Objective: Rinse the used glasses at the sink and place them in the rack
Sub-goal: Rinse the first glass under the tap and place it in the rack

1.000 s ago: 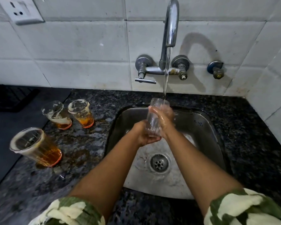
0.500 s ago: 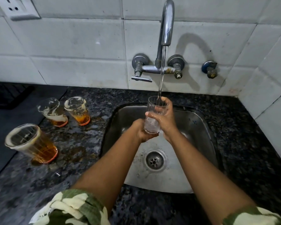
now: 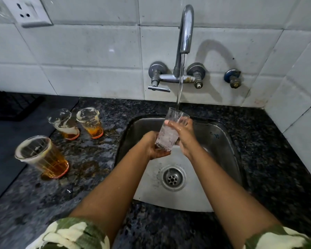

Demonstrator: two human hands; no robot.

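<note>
A clear ribbed glass [image 3: 169, 132] is held upright over the steel sink [image 3: 221, 141], half full of frothing water. The stream from the tap [image 3: 185, 29] falls into its mouth. My left hand [image 3: 153, 146] cups the glass from below at its base. My right hand [image 3: 184, 135] wraps around its right side, thumb across the front. Three used glasses with amber dregs and foam stand on the counter to the left: a large near one [image 3: 41, 157], a tilted-looking one [image 3: 64, 124] and one beside it [image 3: 90, 122].
A dark drying rack [image 3: 13, 106] lies at the far left against the wall, on a dark mat [image 3: 11, 141]. Amber spills wet the granite counter [image 3: 90, 164] between glasses and sink. The drain [image 3: 172, 179] is open. A wall socket [image 3: 28, 12] sits top left.
The glass has stayed under the stream and filled further with frothy water. Both hands keep their hold with only small shifts.
</note>
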